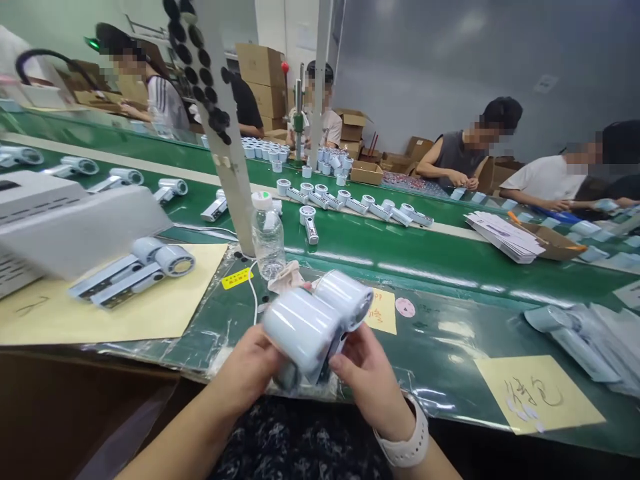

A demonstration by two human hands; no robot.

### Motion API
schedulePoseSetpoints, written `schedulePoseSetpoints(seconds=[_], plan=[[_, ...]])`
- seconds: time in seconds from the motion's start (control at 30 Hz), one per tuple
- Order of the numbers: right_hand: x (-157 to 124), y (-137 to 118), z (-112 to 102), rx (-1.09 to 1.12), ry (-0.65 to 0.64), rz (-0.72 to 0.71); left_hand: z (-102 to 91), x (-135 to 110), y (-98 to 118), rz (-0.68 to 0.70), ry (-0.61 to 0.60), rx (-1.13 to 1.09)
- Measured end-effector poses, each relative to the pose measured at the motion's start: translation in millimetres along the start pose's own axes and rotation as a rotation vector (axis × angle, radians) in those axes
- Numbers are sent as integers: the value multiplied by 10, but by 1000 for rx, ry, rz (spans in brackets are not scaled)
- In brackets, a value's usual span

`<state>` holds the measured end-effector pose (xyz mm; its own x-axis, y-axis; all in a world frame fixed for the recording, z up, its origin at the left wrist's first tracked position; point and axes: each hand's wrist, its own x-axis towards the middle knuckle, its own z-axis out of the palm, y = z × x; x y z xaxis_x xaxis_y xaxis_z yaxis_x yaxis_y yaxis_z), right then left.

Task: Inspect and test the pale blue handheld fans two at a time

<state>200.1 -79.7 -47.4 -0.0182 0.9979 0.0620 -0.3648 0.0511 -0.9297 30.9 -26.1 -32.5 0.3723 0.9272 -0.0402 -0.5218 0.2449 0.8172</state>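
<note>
My left hand (247, 370) and my right hand (365, 380) hold two pale blue handheld devices with cylindrical heads, low over the green bench mat (440, 353). One head (299, 327) lies nearest my left palm. The other head (345, 298) sits behind it, near my right fingers. Their lower parts are mostly hidden by my fingers. Two similar devices (133, 272) lie on a yellow paper sheet (120, 307) to the left of my hands. A white watch band (405, 433) circles my right wrist.
A water bottle (269, 237) and a white machine (65, 220) stand ahead and left. Beyond, a green conveyor belt (380, 247) carries several devices. Co-workers (463, 150) sit across it. Cardboard boxes (260, 83) are stacked at the back, and printed sheets (505, 237) lie at right.
</note>
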Motion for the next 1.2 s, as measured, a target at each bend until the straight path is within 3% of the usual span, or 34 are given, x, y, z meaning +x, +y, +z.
schedulePoseSetpoints(seconds=[0.1,0.23,0.47,0.63,0.93,1.2], plan=[[-22,-20,-63,104,95,13,41,106,-10,-64,68,25],[-49,-64,-115,196,146,71,64,70,-67,-187,-23,-43],[-137,-60,-123,172,6,43,78,-84,-116,-39,-294,74],[-114,-71,-121,226,1,93,55,-66,-130,-39,-301,182],[-119,-76,-75,264,13,195,50,-68,-150,-101,-275,96],[-143,-35,-53,182,0,153,91,-102,-126,-116,-292,53]])
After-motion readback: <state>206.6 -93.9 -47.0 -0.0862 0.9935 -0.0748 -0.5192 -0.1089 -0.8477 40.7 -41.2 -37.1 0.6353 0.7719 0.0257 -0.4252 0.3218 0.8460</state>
